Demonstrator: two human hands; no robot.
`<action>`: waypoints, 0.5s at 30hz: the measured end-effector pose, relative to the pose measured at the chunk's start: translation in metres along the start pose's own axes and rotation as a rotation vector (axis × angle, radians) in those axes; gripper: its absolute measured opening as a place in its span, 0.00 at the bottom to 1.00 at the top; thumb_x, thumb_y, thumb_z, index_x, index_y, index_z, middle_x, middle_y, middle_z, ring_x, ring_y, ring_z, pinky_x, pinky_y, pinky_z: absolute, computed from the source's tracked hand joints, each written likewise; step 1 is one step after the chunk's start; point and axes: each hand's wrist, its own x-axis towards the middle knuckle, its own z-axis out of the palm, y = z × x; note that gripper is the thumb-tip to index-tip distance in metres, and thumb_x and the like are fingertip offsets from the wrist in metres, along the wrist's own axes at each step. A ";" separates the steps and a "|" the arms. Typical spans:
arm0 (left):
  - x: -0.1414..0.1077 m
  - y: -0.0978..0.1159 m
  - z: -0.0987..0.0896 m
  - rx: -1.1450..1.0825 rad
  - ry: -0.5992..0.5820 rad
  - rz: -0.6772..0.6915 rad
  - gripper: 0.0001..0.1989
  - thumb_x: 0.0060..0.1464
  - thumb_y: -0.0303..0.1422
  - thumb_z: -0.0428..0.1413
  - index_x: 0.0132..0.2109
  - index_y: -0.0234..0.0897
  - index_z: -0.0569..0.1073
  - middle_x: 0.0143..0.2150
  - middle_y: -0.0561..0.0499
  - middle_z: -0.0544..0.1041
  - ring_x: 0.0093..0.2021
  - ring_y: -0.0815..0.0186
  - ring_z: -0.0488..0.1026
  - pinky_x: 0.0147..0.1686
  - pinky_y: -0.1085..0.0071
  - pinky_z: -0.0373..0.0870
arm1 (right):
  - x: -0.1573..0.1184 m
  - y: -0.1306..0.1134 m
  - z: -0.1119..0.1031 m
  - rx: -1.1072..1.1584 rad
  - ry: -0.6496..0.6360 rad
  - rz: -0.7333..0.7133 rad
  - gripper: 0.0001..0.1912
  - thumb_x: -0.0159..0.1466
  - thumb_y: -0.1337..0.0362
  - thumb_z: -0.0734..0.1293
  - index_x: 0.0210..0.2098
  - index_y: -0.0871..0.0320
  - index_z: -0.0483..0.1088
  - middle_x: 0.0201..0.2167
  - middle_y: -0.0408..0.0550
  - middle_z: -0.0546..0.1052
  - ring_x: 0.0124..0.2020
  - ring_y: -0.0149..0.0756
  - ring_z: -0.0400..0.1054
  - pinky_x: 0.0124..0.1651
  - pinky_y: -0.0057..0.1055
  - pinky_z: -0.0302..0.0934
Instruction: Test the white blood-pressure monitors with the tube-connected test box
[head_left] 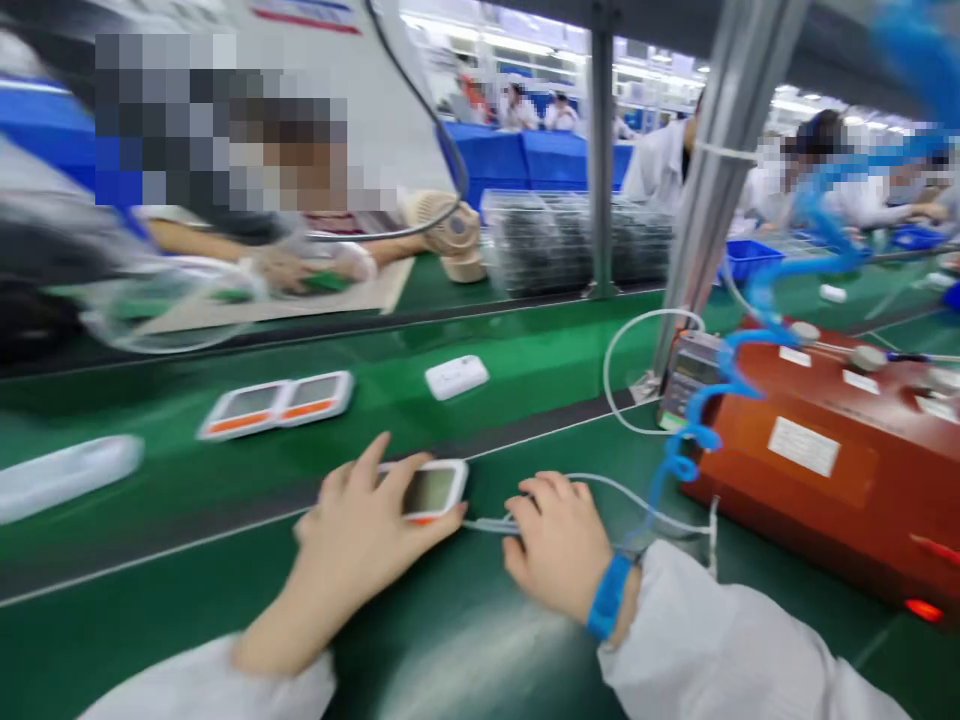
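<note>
My left hand (367, 525) is closed round a small white handheld device with a grey screen and an orange stripe (439, 488). Fingers reach over its top while the thumb lies along its lower right edge. Just to the right, my right hand (559, 540) has its fingers curled around a thin pale tube (491, 524), close to the device's right side. The tube's grip point is partly hidden under the fingers. A blue band (610, 597) circles my right wrist. Whether the tube joins the device cannot be made out.
Two similar devices (277, 405), a white oval piece (456, 377) and a long white part (67, 475) lie on the green belt (390, 365). An orange-brown box (810, 450), a grey meter (690, 375) and a coiled blue hose (757, 330) stand right. A co-worker's hands (285, 270) are opposite.
</note>
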 end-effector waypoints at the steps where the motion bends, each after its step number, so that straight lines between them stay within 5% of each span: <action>1: 0.003 -0.005 -0.003 0.013 0.002 0.021 0.28 0.50 0.48 0.59 0.57 0.44 0.71 0.72 0.43 0.52 0.67 0.42 0.54 0.57 0.43 0.63 | -0.001 0.000 0.001 0.014 -0.012 0.002 0.14 0.66 0.61 0.67 0.50 0.57 0.70 0.54 0.51 0.71 0.60 0.46 0.58 0.58 0.45 0.59; 9: 0.083 -0.012 -0.010 -0.107 0.109 -0.112 0.35 0.51 0.54 0.55 0.60 0.38 0.69 0.71 0.36 0.51 0.67 0.33 0.51 0.57 0.37 0.59 | -0.005 -0.003 0.002 0.005 -0.001 0.008 0.14 0.66 0.62 0.66 0.51 0.56 0.70 0.55 0.52 0.71 0.60 0.47 0.59 0.59 0.46 0.57; 15: 0.113 0.050 -0.022 -0.213 0.028 0.112 0.34 0.55 0.48 0.57 0.61 0.28 0.67 0.71 0.34 0.51 0.65 0.29 0.51 0.57 0.36 0.56 | -0.002 -0.004 0.000 0.021 0.006 0.005 0.13 0.65 0.62 0.67 0.49 0.56 0.70 0.52 0.53 0.72 0.59 0.48 0.60 0.57 0.46 0.60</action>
